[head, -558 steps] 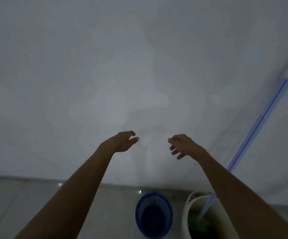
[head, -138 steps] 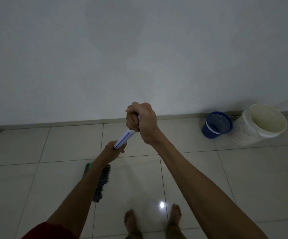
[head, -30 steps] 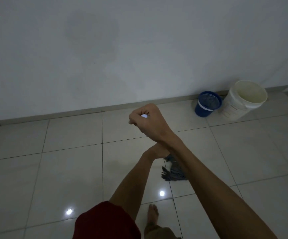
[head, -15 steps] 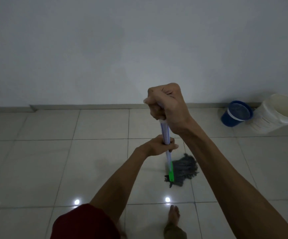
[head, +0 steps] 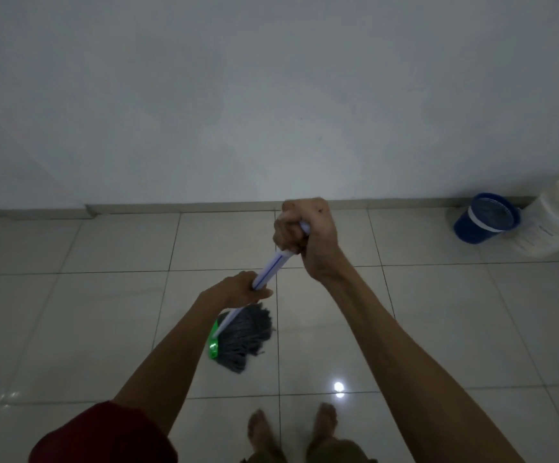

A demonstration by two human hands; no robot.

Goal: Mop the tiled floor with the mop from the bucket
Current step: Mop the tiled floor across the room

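I see right hand (head: 305, 230) fisted tight round top of handle (head: 271, 267), well left of bucket (head: 552, 228). Left hand (head: 238, 290) sits lower, fingers wrapped round same handle, farther left of bucket. Handle slants down-left. Mop head (head: 246, 335), grey strands with green clamp, lies on floor (head: 71, 329), far left of bucket, nearer camera. Blue basket (head: 485, 218) just left of bucket, both by wall (head: 271, 95). Person's bare feet (head: 261, 432) well left of bucket, nearest camera.

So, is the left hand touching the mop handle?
Touching. The head view shows the left hand gripping the mop handle below the right hand, fingers curled round it with no gap.
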